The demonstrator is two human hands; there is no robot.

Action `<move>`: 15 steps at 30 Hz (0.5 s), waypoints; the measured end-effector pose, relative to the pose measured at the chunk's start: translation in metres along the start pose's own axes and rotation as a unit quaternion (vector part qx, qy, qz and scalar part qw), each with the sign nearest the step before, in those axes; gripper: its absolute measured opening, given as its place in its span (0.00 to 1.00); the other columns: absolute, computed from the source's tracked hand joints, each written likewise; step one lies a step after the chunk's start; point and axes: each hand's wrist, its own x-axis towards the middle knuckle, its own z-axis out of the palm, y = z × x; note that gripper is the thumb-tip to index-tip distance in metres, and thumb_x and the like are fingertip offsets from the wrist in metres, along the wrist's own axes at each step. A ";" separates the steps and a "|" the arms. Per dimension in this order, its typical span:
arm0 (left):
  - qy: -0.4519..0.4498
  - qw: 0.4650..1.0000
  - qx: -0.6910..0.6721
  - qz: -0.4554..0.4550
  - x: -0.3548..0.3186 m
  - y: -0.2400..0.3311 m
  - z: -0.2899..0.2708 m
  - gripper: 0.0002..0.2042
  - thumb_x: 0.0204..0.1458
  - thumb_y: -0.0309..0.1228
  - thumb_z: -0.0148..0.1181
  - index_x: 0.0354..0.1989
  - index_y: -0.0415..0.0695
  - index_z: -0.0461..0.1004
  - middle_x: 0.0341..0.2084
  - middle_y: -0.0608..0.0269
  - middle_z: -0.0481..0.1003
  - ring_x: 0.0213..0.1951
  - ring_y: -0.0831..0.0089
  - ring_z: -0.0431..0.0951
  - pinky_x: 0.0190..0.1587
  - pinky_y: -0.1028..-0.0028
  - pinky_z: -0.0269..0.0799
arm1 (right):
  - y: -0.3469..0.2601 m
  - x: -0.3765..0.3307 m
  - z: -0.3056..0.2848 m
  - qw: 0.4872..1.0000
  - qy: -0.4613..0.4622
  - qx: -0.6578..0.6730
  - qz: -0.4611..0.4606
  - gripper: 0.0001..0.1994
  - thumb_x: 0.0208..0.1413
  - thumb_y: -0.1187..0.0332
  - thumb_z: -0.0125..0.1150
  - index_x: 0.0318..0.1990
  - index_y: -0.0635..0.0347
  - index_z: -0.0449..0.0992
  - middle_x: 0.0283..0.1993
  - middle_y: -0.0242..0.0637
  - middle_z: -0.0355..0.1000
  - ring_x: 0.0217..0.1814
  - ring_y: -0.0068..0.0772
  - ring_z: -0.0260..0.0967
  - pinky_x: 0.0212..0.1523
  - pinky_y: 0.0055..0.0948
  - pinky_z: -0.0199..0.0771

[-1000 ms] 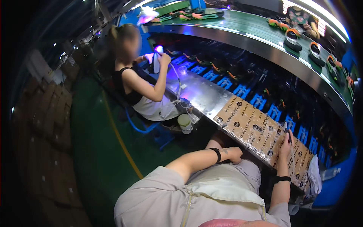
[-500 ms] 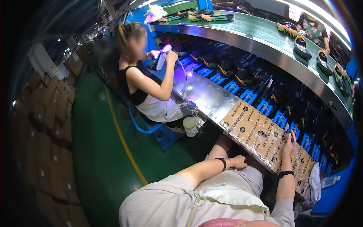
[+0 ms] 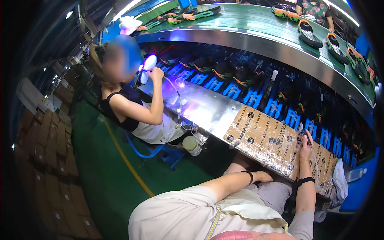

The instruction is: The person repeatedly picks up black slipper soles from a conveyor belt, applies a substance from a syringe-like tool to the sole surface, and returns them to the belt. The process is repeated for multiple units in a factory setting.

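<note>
My left hand (image 3: 263, 176) rests on my lap by my thigh, a black band at its wrist. Its fingers are mostly hidden against the leg. Over the bench, my right hand (image 3: 306, 147) is closed around a slim dark tool (image 3: 305, 132) with a thin cord (image 3: 317, 165) trailing back toward me. Most of the tool is covered by the fingers, so its kind is unclear. Under that hand lies brown printed cardboard (image 3: 260, 138) covered with clear film, on the metal bench (image 3: 212, 110).
On my left a seated co-worker (image 3: 132, 104) holds a shoe lit by purple light. Blue racks (image 3: 252, 100) with dark shoes run behind the bench. Above is a green conveyor (image 3: 248, 18) with black-orange shoes (image 3: 310, 35). A white cloth (image 3: 339, 180) and clear bottle (image 3: 356, 174) sit right.
The view has shifted, so the scene sits further left. My right hand keeps its grip on the corded tool over the cardboard. My left hand stays on my lap.
</note>
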 end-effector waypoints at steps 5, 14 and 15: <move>-0.047 0.990 -0.099 -0.092 -0.001 0.035 -0.014 0.31 0.58 0.52 0.56 0.60 0.40 0.80 0.64 0.42 0.76 0.66 0.50 0.76 0.69 0.60 0.67 | 0.000 -0.003 -0.001 1.000 0.000 -0.031 -0.002 0.19 0.73 0.62 0.60 0.66 0.57 0.79 0.39 0.24 0.74 0.34 0.17 0.62 0.38 0.21 0.65; 0.054 0.997 -0.044 -0.023 0.031 0.005 0.021 0.22 0.54 0.45 0.62 0.48 0.39 0.83 0.50 0.41 0.83 0.53 0.46 0.83 0.58 0.55 0.75 | 0.004 0.003 0.001 1.000 -0.005 -0.013 0.000 0.18 0.72 0.63 0.60 0.64 0.57 0.80 0.43 0.25 0.77 0.36 0.15 0.63 0.39 0.20 0.66; 0.084 0.995 -0.036 -0.040 0.018 0.016 0.020 0.21 0.54 0.42 0.62 0.47 0.38 0.83 0.49 0.39 0.82 0.53 0.43 0.82 0.57 0.54 0.75 | 0.012 0.004 0.000 1.000 -0.004 -0.014 -0.007 0.18 0.72 0.63 0.60 0.64 0.57 0.81 0.43 0.25 0.77 0.36 0.15 0.63 0.39 0.20 0.66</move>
